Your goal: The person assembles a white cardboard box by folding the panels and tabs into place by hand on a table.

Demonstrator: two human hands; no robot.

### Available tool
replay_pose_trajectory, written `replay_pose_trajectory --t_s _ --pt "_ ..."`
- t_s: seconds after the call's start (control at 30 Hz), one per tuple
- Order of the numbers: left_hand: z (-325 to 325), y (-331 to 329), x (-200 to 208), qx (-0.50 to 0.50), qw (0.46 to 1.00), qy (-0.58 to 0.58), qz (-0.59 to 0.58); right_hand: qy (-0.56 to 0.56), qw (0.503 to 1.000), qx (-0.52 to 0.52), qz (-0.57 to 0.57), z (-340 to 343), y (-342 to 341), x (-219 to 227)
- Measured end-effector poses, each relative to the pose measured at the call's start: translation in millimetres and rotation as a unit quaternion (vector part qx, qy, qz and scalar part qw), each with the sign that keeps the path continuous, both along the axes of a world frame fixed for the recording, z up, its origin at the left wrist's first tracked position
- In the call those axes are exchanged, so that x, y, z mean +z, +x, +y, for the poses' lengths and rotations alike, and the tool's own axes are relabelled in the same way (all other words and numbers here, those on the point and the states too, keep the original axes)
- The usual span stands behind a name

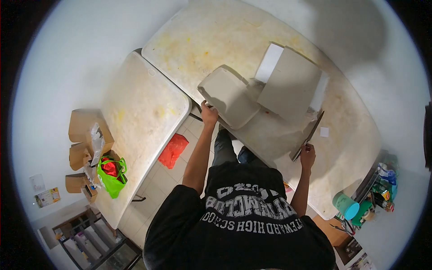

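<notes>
My left hand (209, 114) is closed on the near left edge of a beige, shallow rectangular tray or lid (227, 96) with rounded corners, which lies at the table's edge. The fingers of my right hand (308, 155) are pinched on a long, thin dark piece (311, 134), seen nearly edge-on; its kind I cannot make out. Between the hands and farther back lies a large grey-beige panel (290, 81) with white flaps or sheets beside it. Crumpled clear plastic shows near its lower right corner. A small white square (324, 132) sits right of the dark piece.
A second white table (139, 112) adjoins at left, holding opened cardboard boxes (87, 135) and a green bag (112, 177) with red contents. A red plastic bag (173, 150) lies on the tiled floor between. At right stand a turquoise cup (345, 205) and a cluttered rack.
</notes>
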State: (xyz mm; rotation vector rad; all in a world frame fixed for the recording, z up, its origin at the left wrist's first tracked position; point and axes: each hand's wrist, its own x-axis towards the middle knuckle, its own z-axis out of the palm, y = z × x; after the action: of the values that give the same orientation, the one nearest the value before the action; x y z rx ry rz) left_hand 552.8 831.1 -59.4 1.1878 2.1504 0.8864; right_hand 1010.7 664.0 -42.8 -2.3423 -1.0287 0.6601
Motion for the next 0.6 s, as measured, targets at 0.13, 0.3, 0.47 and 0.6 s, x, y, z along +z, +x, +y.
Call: replay_pose_trajectory --t_s 0.13,0.3,0.47,0.6 --pt "-38 21 17 0.048 0.992 -0.043 -0.105 0.101 0.989 -0.006 -0.112 16 -33 27" --pt "-99 47 30 0.082 0.995 -0.002 0.057 -0.018 0.989 0.148 0.022 42 -102 49" --pt "-54 11 52 -0.026 0.981 0.064 0.183 -0.067 0.966 0.246 0.051 71 -158 50" --pt "-35 -69 12 -0.109 0.982 0.101 0.118 -0.150 0.918 0.364 0.043 99 -200 55"
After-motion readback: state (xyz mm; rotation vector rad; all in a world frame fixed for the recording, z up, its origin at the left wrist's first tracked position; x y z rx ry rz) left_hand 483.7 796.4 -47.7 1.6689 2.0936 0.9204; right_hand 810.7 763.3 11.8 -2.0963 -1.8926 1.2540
